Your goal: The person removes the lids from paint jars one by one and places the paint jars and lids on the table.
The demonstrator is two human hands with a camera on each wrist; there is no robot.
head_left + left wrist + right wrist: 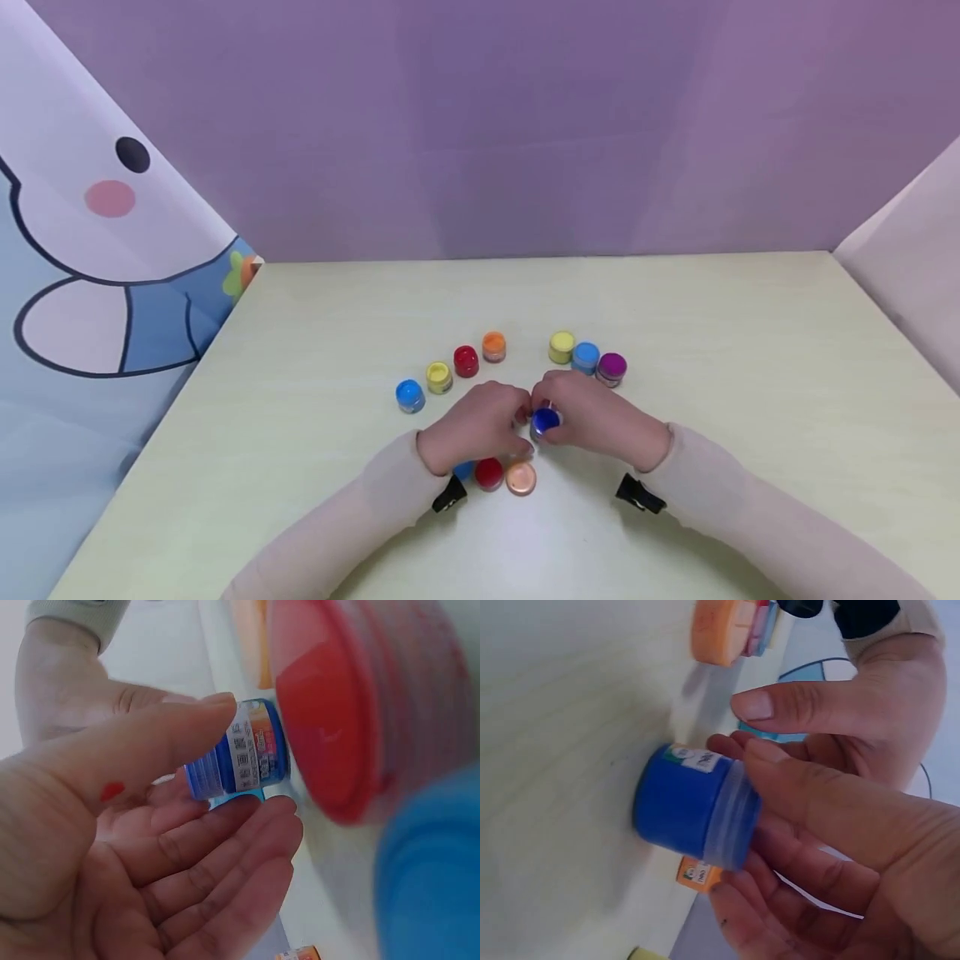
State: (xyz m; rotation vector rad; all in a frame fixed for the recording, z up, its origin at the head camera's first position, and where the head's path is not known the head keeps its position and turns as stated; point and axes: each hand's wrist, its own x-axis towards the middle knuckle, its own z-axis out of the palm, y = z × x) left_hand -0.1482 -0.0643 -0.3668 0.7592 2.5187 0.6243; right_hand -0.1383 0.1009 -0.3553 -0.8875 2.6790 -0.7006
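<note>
A small dark blue paint jar (544, 422) with a white printed label (244, 746) is between the two hands, low over the table. My right hand (600, 417) holds it at its clear-rimmed end (731, 817), thumb on the near side and fingers behind. Facing it from the left, my left hand (480, 423) curves loosely beside the jar; its thumb (759, 705) stands apart from the jar in the right wrist view. Below the left hand are a red paint pot (489, 473), a peach one (521, 478) and a partly hidden blue one (462, 471).
Beyond the left hand, blue (410, 396), yellow (438, 377), red (466, 362) and orange (493, 347) jars form a slanting row. Past the right hand stand yellow (561, 347), light blue (586, 357) and purple (611, 369) jars. A purple backdrop (540, 133) borders the table's far edge.
</note>
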